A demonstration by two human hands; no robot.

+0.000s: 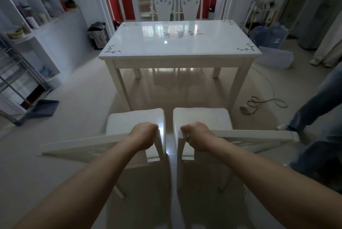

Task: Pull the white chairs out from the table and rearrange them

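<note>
While both arms reach forward, left hand [143, 135] clamped on top rail of left white chair [136, 127], right hand [199, 135] clamped on right white chair [202, 118]. Both chairs side by side, clear of table [177, 43]. Shelves [37, 6] at left hold jars, bowls.

Glossy white rectangular table [177, 43] with grey-green leafy sprigs at its corners and centre; plain white wooden chairs [137, 123] near it; red cabinet fronts [127, 4] behind; pale beige floor tiles [77, 110]; blue dustpan [43, 107].
</note>
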